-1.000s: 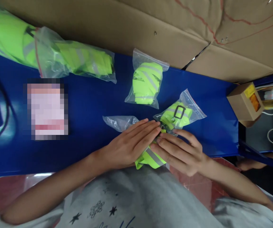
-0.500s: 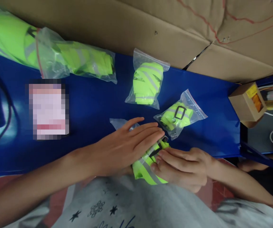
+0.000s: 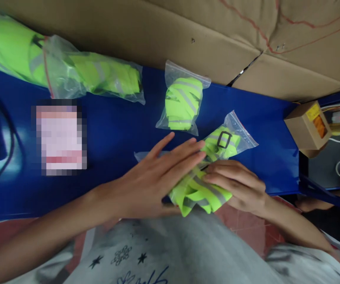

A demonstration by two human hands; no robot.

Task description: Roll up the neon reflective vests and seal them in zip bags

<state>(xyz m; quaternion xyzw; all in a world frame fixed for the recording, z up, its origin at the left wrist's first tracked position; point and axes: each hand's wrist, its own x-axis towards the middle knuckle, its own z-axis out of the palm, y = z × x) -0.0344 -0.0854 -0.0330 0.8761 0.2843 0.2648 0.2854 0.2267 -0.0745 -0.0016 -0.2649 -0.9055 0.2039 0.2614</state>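
My left hand (image 3: pixel 146 177) lies over a folded neon yellow-green reflective belt (image 3: pixel 201 191) with a grey stripe. Its fingers are stretched out across the top, and the thumb side goes underneath the bundle. The belt's right side is pinched by my right hand (image 3: pixel 238 183), whose fingertips press on its upper edge. Loops of the strap hang toward my body. Beneath the left fingers, part of a clear plastic bag (image 3: pixel 142 156) shows. Just beyond my fingertips lies a zip bag with a rolled belt and a black buckle (image 3: pixel 225 139).
Another bagged belt (image 3: pixel 184 103) lies further back on the blue table (image 3: pixel 113 122). Larger bagged bundles (image 3: pixel 105 73) are at back left, near a pixelated flat item (image 3: pixel 60 138). A cardboard box (image 3: pixel 306 128) stands at the right. Behind rises a cardboard wall (image 3: pixel 158 31). Another person's hand (image 3: pixel 309 203) shows at right.
The belt and my right hand have moved up, away from my body, toward the bagged belt with the buckle. The bundle has turned, and its folds show more openly at the bottom.
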